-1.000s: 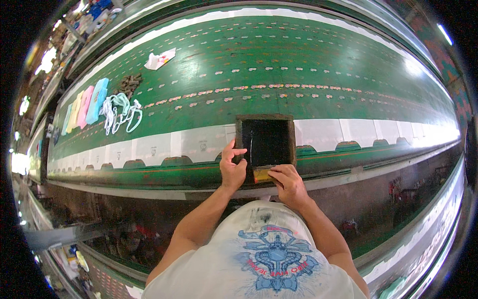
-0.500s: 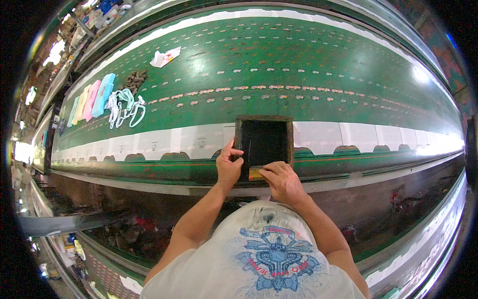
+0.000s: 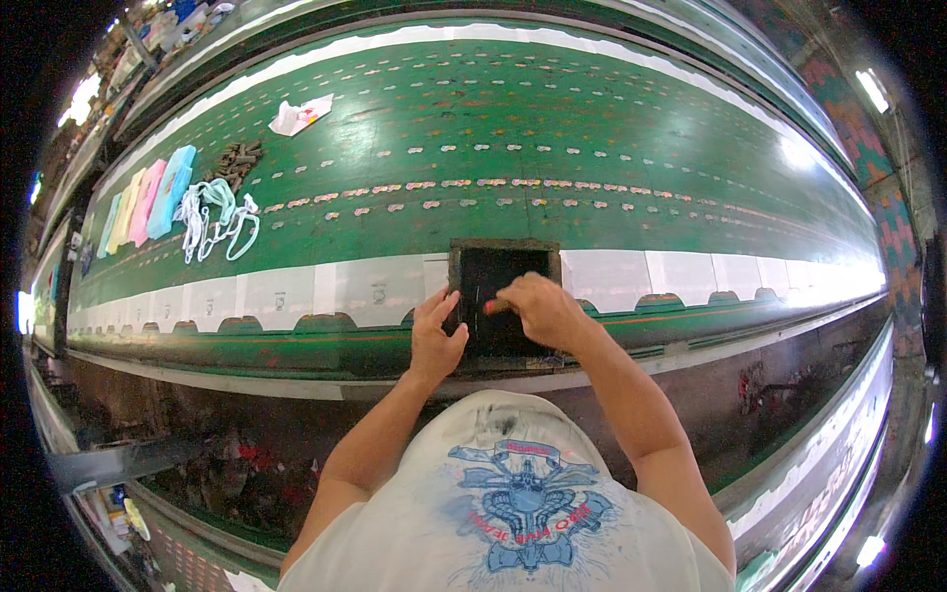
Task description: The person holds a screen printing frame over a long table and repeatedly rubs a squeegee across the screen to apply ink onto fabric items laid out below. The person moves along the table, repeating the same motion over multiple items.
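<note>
A dark printing screen in a small rectangular wooden frame [image 3: 505,246] lies across the near edge of the long green table, over a strip of white sheets. At its left rim, my left hand [image 3: 435,337] steadies the frame, fingers along the side and thumb toward the dark mesh. Over the middle of the screen, my right hand [image 3: 538,311] is closed round a small squeegee; only its red end [image 3: 489,307] shows beside my fingertips. The rest of the squeegee is hidden beneath the hand.
White sheets [image 3: 340,294] line the table's [image 3: 395,222] near side. Farther left lie pastel cloth stacks [image 3: 148,199], tangled white cords [image 3: 219,219], dark brown pieces [image 3: 235,164] and a crumpled white paper [image 3: 301,115]. Rows of small printed shapes cover the green surface.
My right hand has moved from the screen's near edge to its middle with the squeegee, which has turned. My left fingers have straightened at the rim. The whole view has shifted slightly.
</note>
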### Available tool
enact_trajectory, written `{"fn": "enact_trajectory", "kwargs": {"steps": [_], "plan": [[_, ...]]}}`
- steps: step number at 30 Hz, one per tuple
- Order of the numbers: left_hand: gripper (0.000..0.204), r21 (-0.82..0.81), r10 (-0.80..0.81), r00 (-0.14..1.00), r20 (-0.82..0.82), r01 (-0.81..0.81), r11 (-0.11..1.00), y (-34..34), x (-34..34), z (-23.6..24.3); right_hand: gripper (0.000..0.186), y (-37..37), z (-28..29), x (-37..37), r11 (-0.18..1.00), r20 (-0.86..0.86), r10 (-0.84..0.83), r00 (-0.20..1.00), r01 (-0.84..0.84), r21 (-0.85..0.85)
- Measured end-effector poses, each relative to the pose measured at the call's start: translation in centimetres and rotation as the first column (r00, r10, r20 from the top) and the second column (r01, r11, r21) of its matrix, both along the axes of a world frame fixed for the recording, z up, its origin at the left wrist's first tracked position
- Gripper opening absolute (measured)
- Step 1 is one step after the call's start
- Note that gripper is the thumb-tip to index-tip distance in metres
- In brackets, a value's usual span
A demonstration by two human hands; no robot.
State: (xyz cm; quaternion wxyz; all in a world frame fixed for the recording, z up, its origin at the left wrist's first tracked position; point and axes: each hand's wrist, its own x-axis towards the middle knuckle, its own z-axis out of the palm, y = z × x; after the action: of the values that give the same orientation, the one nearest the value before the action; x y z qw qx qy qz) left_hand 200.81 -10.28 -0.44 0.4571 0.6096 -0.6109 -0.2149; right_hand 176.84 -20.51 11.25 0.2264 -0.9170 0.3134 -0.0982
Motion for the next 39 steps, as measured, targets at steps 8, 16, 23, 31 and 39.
{"fn": "enact_trajectory", "kwargs": {"steps": [8, 16, 23, 31, 39], "plan": [[0.042, 0.000, -0.107, 0.917, 0.385, 0.116, 0.993, -1.0, 1.4, 3.8, 0.040, -4.5, -3.3, 1.8, 0.955, 0.155, -0.224, 0.962, 0.248, -0.161], [0.046, 0.006, -0.099, 0.922, 0.374, 0.104, 0.995, -0.9, 1.2, 4.0, 0.055, 3.4, -3.3, 1.2, 0.960, 0.109, -0.183, 0.977, 0.201, -0.197], [0.051, -0.084, -0.045, 0.997, 0.056, 0.049, 0.995, -0.7, 0.6, 0.6, 0.056, 9.4, -1.6, 0.7, 0.971, 0.070, -0.201, 0.977, 0.208, -0.120], [0.052, -0.011, 0.049, 0.983, -0.178, -0.052, 0.999, 0.2, -2.2, 0.3, 0.043, 9.8, -2.8, -1.6, 0.965, 0.241, -0.242, 0.940, 0.260, -0.043], [0.045, -0.089, 0.012, 0.978, -0.209, -0.031, 0.996, -0.8, -9.1, 1.7, 0.043, 9.6, -3.0, -9.3, 0.943, 0.393, -0.309, 0.866, 0.333, 0.007]]}}
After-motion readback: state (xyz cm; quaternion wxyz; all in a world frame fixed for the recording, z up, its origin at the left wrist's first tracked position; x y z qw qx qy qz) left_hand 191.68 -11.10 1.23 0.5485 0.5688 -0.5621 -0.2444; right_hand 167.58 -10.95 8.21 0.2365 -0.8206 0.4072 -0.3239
